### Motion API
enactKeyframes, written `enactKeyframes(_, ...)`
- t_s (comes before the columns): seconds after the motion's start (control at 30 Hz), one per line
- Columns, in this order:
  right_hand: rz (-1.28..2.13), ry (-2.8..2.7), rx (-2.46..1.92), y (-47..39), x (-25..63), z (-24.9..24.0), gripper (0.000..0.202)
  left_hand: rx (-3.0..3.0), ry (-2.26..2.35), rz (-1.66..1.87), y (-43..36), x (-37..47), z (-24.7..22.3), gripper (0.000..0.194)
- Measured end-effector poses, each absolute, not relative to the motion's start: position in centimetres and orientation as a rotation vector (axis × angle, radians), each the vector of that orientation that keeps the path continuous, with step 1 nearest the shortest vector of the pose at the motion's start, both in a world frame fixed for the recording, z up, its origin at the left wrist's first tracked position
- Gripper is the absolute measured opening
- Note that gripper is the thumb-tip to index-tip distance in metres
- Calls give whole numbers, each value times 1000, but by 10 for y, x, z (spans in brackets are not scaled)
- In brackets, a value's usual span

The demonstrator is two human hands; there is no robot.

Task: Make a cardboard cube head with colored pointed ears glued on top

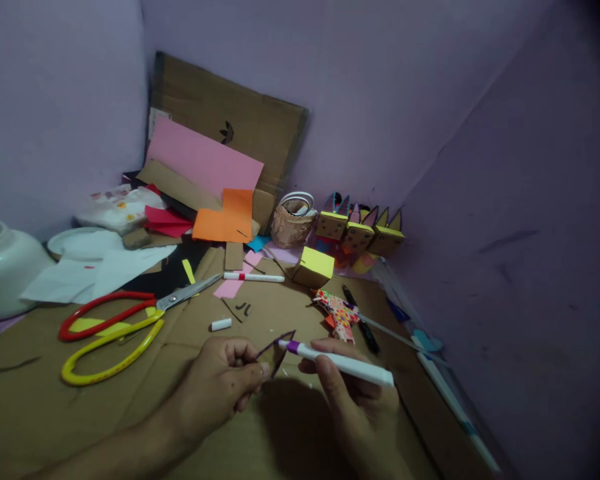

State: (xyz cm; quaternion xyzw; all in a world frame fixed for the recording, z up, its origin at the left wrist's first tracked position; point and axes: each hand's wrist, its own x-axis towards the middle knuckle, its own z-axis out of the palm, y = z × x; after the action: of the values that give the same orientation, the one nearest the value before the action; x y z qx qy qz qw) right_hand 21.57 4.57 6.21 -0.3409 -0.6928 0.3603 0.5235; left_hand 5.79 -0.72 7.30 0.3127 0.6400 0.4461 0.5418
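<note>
Paper triangle, small and dark-edged, is pinched at one corner by the left hand. Right hand grips a white marker, its purple tip touching, or nearly touching, the triangle. Beyond the triangle lies a marker cap; farther left, red-and-yellow scissors.

Bare cardboard lies free leftward; scissors and marker cap block beyond.
</note>
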Motion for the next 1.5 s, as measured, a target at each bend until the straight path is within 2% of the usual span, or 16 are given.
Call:
enactKeyframes(0.23, 748, -1678, -863, 54, 223, 63, 9, 726, 1543, 1011, -6, 56, 67, 26)
enactKeyframes(0.77, 823, -1588, -832, 55, 222, 64, 9, 724, 1552, 1002, -5, 54, 63, 28)
enactKeyframes(1.2, 745, -1714, -848, 50, 220, 60, 9, 736, 1516, 1029, -6, 56, 69, 26)
enactKeyframes(1.5, 851, -1711, -824, 45, 217, 60, 9, 737, 1512, 1045, -6, 57, 69, 25)
